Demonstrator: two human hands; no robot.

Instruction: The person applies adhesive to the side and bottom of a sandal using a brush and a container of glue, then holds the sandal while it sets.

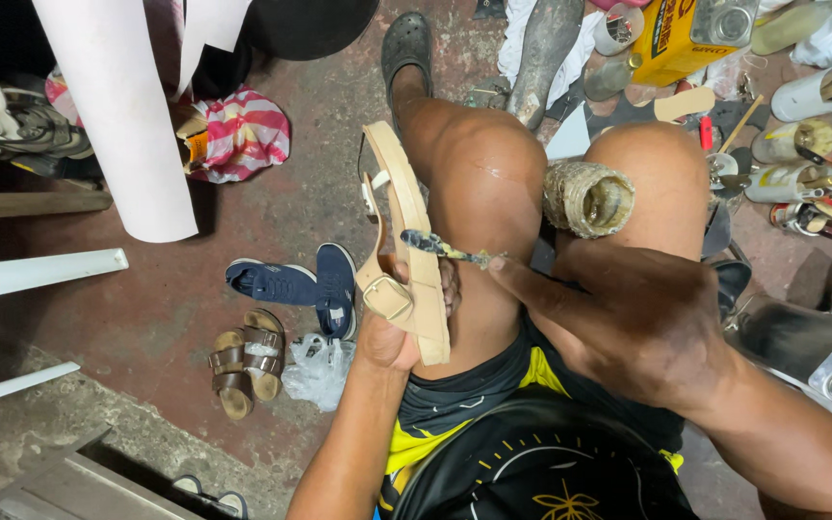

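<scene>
1. Far left, a wide white rolled tube (117, 116) leans across the reddish concrete floor (175, 318), with a pink-and-white striped cloth bundle (243, 135) just beside it.
2. Lower on the floor lie a pair of navy blue sneakers (300, 284), and near them a pair of brown two-strap sandals (246, 361) and a crumpled clear plastic bag (320, 371).
3. My left hand (392, 332) is closed around a beige flat sandal with a buckled strap (406, 241), holding it on edge against my left knee, the sole edge turned toward my other hand.
4. A thin stick with a dark, smeared tip (445, 249) lies across the sandal's sole edge, touching it.
5. My right hand (642, 323) pinches the stick's other end between fingertips, the rest of the hand loosely curled.
6. A small round can wrapped in crusted tan residue (587, 199) rests tilted between my knees, its open mouth facing me.
7. To the right, the floor is crowded with cans and tubs holding sticks (801, 178), and a yellow box (681, 39) sits at the top.
</scene>
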